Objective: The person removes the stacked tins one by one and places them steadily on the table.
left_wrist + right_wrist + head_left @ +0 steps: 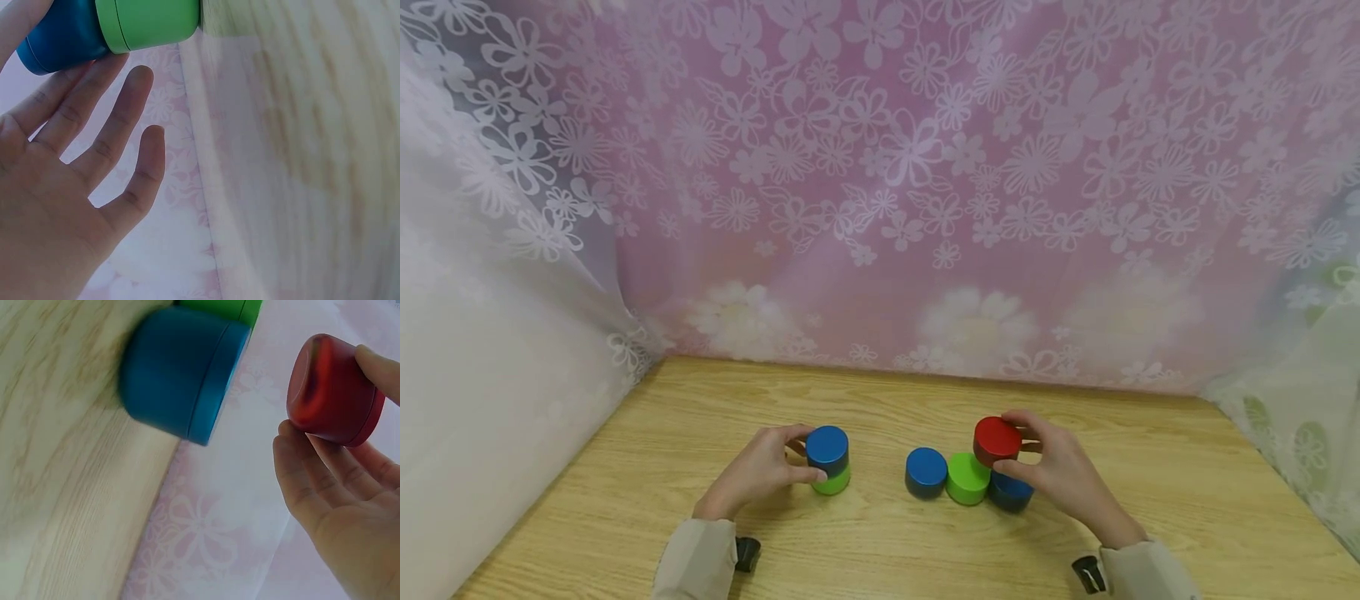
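At seven o'clock the left hand (752, 473) is pinching a blue pot (827, 447), at four the right hand (1063, 473) is holding a red pot (997, 440), risking a fall if either slips.

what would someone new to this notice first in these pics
Probably the red tin, the only red one, held up in the right hand over the right end of a row of three tins. Next might come the blue tin stacked on a green tin, with the left hand pinching the blue one. Behind the table, pink flowered cloth fills much of the head view.
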Action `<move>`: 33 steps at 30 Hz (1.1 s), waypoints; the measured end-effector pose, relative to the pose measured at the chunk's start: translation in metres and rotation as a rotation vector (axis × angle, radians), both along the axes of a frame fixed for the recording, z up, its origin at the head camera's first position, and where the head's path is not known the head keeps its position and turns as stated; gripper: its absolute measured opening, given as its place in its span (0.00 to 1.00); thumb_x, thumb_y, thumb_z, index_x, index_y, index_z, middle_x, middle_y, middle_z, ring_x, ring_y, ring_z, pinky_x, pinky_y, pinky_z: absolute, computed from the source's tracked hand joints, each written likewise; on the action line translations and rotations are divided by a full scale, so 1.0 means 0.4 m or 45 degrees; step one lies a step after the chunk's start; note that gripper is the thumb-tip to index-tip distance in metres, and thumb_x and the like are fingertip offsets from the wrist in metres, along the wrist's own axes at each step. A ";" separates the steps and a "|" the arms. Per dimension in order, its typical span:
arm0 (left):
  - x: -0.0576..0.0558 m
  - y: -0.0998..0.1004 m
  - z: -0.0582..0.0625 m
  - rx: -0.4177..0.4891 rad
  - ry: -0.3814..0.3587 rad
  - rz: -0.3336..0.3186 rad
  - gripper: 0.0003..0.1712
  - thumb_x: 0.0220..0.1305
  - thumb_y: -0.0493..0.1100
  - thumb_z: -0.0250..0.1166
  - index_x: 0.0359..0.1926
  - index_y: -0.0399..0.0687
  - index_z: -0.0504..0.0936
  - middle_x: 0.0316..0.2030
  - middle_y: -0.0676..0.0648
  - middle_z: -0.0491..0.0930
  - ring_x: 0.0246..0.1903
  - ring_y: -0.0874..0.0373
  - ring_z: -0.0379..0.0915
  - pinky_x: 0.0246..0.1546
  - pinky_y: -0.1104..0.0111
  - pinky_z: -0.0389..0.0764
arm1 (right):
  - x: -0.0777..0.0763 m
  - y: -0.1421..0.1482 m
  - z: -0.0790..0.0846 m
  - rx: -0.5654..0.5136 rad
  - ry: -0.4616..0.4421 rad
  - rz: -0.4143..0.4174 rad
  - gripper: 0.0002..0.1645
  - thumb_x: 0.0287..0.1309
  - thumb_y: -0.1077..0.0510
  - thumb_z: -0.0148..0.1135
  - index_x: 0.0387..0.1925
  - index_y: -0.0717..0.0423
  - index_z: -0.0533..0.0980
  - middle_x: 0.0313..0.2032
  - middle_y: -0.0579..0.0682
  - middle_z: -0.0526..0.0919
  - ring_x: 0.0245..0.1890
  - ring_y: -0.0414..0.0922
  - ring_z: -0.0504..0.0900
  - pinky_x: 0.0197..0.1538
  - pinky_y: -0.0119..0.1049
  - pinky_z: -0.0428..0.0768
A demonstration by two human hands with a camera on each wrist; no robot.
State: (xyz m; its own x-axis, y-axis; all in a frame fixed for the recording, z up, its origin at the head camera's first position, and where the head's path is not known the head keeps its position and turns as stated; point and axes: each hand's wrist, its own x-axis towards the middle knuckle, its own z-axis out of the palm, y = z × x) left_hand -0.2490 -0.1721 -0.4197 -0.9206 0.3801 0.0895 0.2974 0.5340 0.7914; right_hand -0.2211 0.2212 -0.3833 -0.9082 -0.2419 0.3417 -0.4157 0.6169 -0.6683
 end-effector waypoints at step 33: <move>-0.004 -0.003 -0.007 -0.006 -0.002 0.003 0.32 0.57 0.46 0.79 0.60 0.38 0.81 0.46 0.51 0.84 0.45 0.53 0.79 0.46 0.55 0.82 | 0.013 0.089 -0.019 0.073 -0.042 -0.069 0.37 0.45 0.67 0.81 0.57 0.72 0.74 0.52 0.67 0.81 0.44 0.58 0.85 0.47 0.53 0.83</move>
State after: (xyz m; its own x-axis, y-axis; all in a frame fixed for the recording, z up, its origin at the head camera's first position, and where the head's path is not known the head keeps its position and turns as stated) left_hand -0.2505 -0.1733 -0.4226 -0.9217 0.3781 0.0865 0.2950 0.5386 0.7892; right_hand -0.2160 0.2567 -0.3908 -0.9310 -0.2105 0.2984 -0.3591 0.6754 -0.6441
